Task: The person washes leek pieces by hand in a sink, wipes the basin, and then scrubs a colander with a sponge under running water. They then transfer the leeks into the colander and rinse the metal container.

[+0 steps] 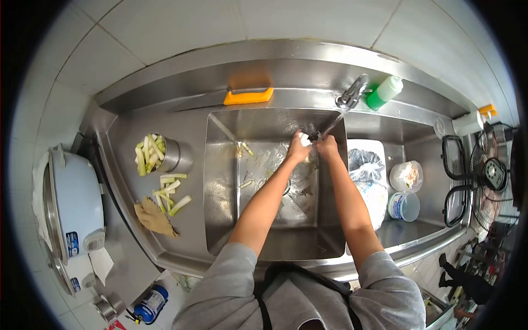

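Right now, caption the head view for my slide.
Left hand, gripping a white item, beside right hand near a running faucet over a steel sink.

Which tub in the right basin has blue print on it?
The front tub, lower in the view: blue print shows on its side, while the back tub shows none and holds pale scraps.

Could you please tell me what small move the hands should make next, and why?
I would perhaps ease the white item in the left hand slightly toward the right hand, since the water running from the tap seems to come down beside it.
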Available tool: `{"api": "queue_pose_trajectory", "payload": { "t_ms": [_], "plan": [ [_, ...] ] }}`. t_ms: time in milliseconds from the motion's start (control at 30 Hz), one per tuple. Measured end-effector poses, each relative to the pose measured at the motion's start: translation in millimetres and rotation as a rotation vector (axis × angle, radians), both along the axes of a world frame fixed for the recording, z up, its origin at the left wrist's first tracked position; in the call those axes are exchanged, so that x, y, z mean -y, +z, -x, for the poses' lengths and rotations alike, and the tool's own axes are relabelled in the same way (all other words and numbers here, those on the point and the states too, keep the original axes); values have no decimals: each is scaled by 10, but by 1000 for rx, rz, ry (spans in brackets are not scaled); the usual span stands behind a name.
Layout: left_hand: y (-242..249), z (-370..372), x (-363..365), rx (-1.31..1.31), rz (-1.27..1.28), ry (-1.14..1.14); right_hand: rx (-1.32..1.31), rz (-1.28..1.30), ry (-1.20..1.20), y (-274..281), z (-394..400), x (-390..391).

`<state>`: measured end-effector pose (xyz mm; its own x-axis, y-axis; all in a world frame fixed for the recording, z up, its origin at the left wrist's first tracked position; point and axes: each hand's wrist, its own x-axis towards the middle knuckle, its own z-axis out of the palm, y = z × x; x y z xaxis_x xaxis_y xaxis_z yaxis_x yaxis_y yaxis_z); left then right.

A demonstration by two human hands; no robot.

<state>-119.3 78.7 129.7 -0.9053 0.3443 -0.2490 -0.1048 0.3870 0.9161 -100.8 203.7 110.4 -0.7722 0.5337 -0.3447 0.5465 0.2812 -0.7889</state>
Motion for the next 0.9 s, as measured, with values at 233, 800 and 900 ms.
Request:
{"api": "queue_pose_trajectory", "payload": {
  "t_ms": [233,800,900],
  "plan": [
    [169,183,-580,0,107,-180,-300,1279,-267,-145,-164,5],
    [-906,-326,1636,702,-299,489,191,-199,661,-1672,465,1673],
    [-1462,-704,1981,704,-176,635,184,-675,746,-1758,690,2182]
  ]
}}
